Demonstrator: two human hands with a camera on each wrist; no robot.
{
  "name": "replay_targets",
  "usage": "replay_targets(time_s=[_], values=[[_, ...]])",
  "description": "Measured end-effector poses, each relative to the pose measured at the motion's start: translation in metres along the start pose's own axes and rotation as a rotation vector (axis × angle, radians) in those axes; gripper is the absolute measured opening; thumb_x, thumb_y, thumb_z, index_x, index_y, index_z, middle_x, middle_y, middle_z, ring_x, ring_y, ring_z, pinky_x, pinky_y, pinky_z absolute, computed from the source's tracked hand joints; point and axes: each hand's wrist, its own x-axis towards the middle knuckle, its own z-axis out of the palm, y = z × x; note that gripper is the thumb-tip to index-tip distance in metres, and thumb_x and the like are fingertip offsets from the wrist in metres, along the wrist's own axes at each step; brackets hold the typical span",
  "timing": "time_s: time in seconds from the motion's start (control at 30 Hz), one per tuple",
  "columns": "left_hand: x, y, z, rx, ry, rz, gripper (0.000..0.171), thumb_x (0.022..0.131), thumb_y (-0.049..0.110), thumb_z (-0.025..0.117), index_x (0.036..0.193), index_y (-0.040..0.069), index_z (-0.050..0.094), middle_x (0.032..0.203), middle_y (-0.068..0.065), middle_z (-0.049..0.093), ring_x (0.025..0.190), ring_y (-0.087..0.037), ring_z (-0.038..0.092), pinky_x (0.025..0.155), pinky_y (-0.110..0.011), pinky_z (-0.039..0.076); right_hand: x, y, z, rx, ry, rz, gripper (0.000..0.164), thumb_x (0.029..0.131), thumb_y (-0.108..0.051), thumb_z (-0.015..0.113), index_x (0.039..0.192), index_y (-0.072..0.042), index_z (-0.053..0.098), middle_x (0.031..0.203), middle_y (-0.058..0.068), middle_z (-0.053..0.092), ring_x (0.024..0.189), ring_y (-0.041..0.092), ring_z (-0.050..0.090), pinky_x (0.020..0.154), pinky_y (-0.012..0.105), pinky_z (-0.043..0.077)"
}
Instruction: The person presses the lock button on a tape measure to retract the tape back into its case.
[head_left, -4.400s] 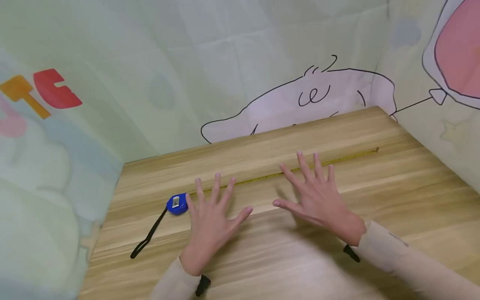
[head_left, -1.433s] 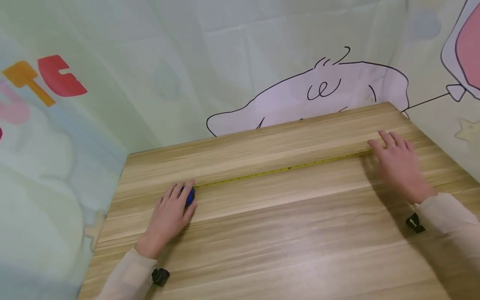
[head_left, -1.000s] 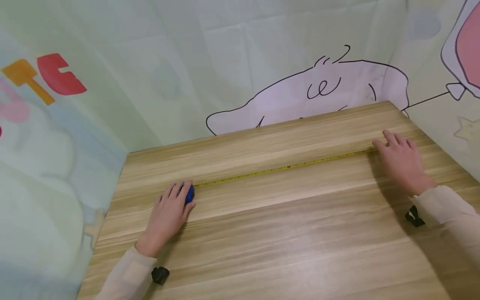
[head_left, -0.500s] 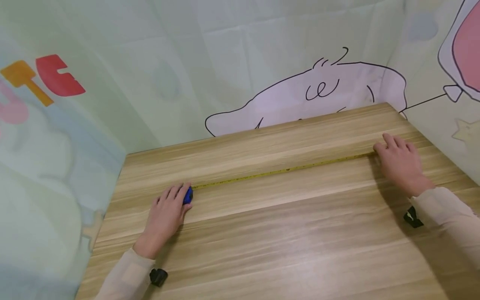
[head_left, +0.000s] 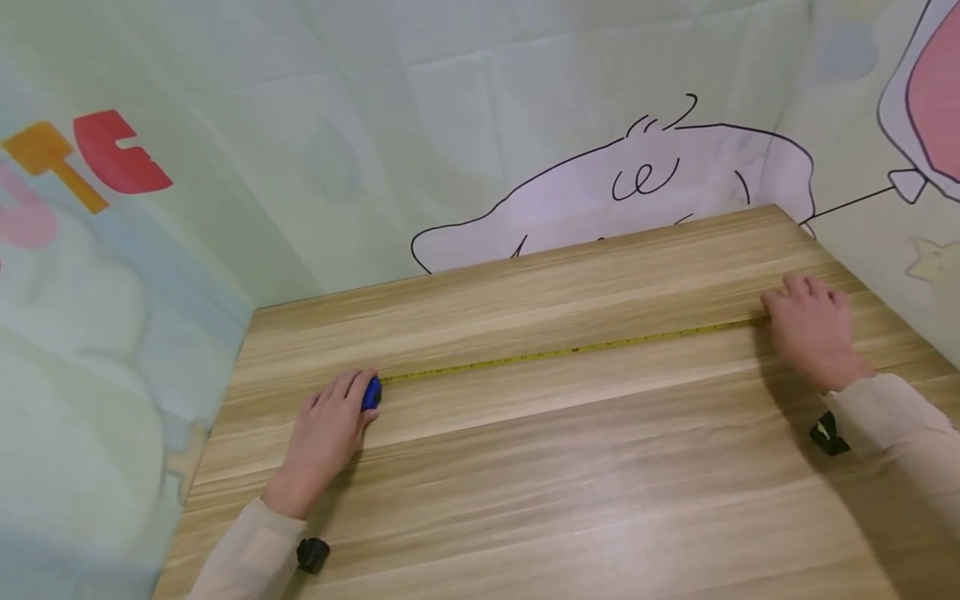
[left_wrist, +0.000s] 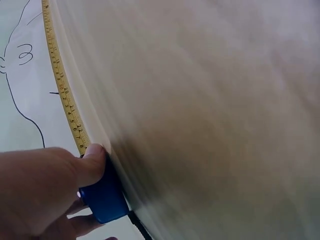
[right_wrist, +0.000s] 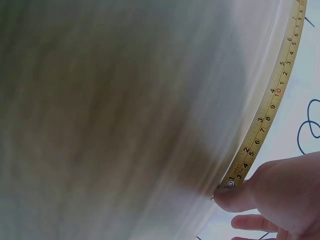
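A blue tape measure (head_left: 371,393) sits at the left of the tabletop, with my left hand (head_left: 326,429) gripping its case. In the left wrist view my thumb (left_wrist: 92,162) presses the case (left_wrist: 105,197) where the yellow blade (left_wrist: 65,92) comes out. The blade (head_left: 575,350) runs straight across the table to the right. There my right hand (head_left: 813,329) pinches its free end. In the right wrist view the thumb (right_wrist: 237,197) lies over the first marks of the blade (right_wrist: 270,110), hiding the tip.
The wood-grain table (head_left: 570,483) ends at the back against a pale fabric backdrop (head_left: 360,167) with cartoon drawings. Another backdrop wall stands along its right side. A black strap (left_wrist: 140,225) trails from the tape measure's case. Black wrist mounts (head_left: 312,554) hang under both sleeves.
Both hands were spread with nothing held; the left has since taken the tape measure's case and the right the blade's end. Lately the hands moved slightly apart, the blade shifting a little nearer me.
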Motion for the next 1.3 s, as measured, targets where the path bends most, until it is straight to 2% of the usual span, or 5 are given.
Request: replay_targets(time_s=[0.23,0.37,0.57,0.83,1.3], values=[[-0.002,-0.004,-0.002,-0.009,0.019,0.042,0.054,0.101,0.015,0.074,0.146,-0.004,0.051,0.136,-0.028,0.061,0.123,-0.049,0.063,0.101,-0.066,0.051,0.000,0.002,-0.002,0.020,-0.010,0.027,0.027,0.101,0.001,0.049,0.125,0.004,0.061,0.135,0.041,0.043,0.126,0.066,0.035,0.097,0.082,0.033],[-0.004,-0.006,-0.003,-0.017,0.028,0.064,0.054,0.100,0.016,0.075,0.145,-0.003,0.051,0.136,-0.027,0.061,0.122,-0.048,0.063,0.099,-0.065,0.052,-0.001,0.007,-0.003,0.055,-0.023,0.045,0.025,0.104,-0.002,0.046,0.122,0.001,0.062,0.141,0.041,0.040,0.131,0.067,0.031,0.098,0.082,0.031],[-0.007,-0.009,-0.006,-0.059,0.036,0.092,0.056,0.103,0.019,0.071,0.151,0.000,0.049,0.137,-0.028,0.059,0.123,-0.047,0.062,0.097,-0.063,0.054,0.000,0.017,-0.003,0.104,0.051,0.043,0.015,0.106,-0.005,0.052,0.117,-0.003,0.062,0.144,0.040,0.040,0.131,0.067,0.033,0.098,0.082,0.030],[-0.012,-0.009,-0.012,-0.079,0.068,0.150,0.044,0.104,0.014,0.068,0.147,0.015,0.056,0.136,-0.027,0.057,0.119,-0.047,0.061,0.092,-0.062,0.056,0.003,0.028,-0.004,0.174,0.166,-0.009,0.011,0.107,-0.004,0.054,0.114,-0.005,0.062,0.142,0.040,0.043,0.125,0.070,0.038,0.092,0.082,0.032],[-0.018,-0.005,-0.015,-0.027,0.080,0.173,0.037,0.102,0.017,0.072,0.138,0.018,0.068,0.134,-0.027,0.059,0.117,-0.046,0.062,0.085,-0.060,0.060,0.003,0.033,-0.011,0.208,0.175,0.014,0.015,0.105,0.000,0.054,0.118,-0.003,0.062,0.144,0.042,0.041,0.128,0.070,0.035,0.095,0.081,0.030]])
